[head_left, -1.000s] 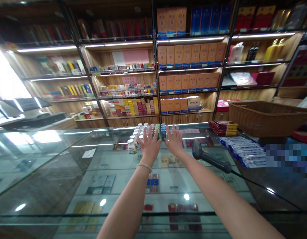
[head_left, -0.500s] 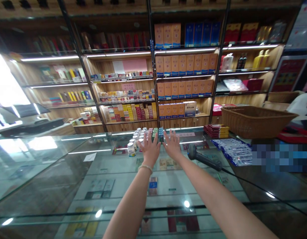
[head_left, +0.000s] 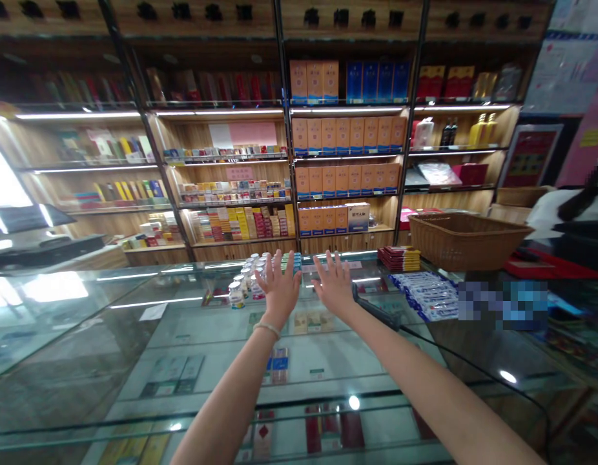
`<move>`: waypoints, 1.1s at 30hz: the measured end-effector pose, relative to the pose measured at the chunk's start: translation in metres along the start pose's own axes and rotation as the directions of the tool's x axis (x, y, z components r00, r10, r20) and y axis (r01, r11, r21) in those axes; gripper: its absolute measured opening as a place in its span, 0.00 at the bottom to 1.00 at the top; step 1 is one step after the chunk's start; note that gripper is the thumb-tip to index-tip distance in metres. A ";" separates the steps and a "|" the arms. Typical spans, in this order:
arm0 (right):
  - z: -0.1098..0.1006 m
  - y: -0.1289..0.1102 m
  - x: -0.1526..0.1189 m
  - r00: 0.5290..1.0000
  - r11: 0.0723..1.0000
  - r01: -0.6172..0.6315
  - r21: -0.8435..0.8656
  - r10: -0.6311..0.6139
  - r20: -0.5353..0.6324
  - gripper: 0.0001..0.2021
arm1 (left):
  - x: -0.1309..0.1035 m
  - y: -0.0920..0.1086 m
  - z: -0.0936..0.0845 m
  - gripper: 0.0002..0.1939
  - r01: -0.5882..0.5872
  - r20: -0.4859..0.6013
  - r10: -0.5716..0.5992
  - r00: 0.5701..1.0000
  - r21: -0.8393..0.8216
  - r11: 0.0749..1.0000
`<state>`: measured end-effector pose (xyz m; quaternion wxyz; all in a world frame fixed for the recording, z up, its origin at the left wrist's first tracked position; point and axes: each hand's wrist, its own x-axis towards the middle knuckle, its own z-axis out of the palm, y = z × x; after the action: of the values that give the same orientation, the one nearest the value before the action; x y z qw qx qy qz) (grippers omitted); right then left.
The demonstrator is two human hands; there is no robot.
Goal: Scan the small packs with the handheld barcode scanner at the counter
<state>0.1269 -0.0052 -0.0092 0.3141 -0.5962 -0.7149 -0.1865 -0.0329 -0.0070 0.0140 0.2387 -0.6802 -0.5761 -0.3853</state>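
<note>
Both of my hands reach forward over the glass counter (head_left: 221, 342), fingers spread. My left hand (head_left: 279, 289), with a pale bracelet at the wrist, holds nothing and partly hides a group of small bottles (head_left: 236, 294) with white caps. Green and blue small containers (head_left: 295, 261) show just behind its fingertips. My right hand (head_left: 334, 289) is also stretched out with nothing in it, to the right of that group. A dark barcode scanner (head_left: 376, 312) lies on the counter beside my right wrist, partly covered by it.
Blue-and-white packets (head_left: 427, 294) and a stack of red-and-yellow packs (head_left: 398, 258) lie on the right. Behind them stands a brown wicker basket (head_left: 468, 242). The scanner's cable (head_left: 454, 354) runs across the right side. Shelves with orange boxes (head_left: 342, 134) line the back. Part of a person (head_left: 565, 210) shows at far right.
The view has turned a little to the right, shifting the scene leftward. My right hand has moved away from the small containers, widening the space between my hands. Its forearm now covers more of the scanner.
</note>
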 end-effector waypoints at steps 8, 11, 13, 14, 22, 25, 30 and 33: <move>-0.023 0.016 -0.003 1.000 1.000 -0.005 0.015 0.006 -0.015 0.34 | 0.010 0.013 -0.002 0.28 -0.040 -0.014 0.040 0.999 0.003 0.999; -0.031 0.023 -0.003 1.000 1.000 -0.008 0.015 0.008 -0.013 0.34 | 0.013 0.021 -0.008 0.28 -0.041 -0.009 0.041 0.999 0.007 0.999; -0.036 0.029 -0.003 1.000 1.000 -0.007 0.006 0.007 -0.011 0.34 | 0.013 0.028 -0.012 0.27 -0.042 0.000 0.042 0.999 0.009 0.999; -0.039 0.033 -0.004 1.000 1.000 -0.005 0.002 0.005 -0.013 0.33 | 0.013 0.031 -0.014 0.27 -0.041 0.004 0.041 0.999 0.011 0.999; -0.058 0.071 -0.019 0.999 1.000 -0.018 -0.022 0.018 -0.026 0.32 | 0.001 0.060 -0.019 0.26 -0.044 0.033 0.043 0.999 0.023 0.999; -0.065 0.087 -0.023 1.000 0.999 -0.010 -0.034 0.010 -0.005 0.31 | -0.002 0.075 -0.016 0.26 -0.025 0.054 0.023 0.998 0.034 0.999; -0.076 0.110 -0.021 1.000 0.998 0.000 -0.067 0.001 0.013 0.30 | 0.000 0.099 -0.009 0.26 -0.022 0.090 0.021 0.996 0.010 1.000; -0.080 0.124 -0.018 1.000 0.997 -0.010 -0.082 0.011 0.000 0.30 | 0.005 0.112 -0.004 0.26 -0.036 0.101 0.038 0.994 -0.017 0.999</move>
<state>0.2670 -0.0427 0.0236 0.2899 -0.6125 -0.7036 -0.2139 0.0747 -0.0324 0.0341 0.2111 -0.7112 -0.5719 -0.3500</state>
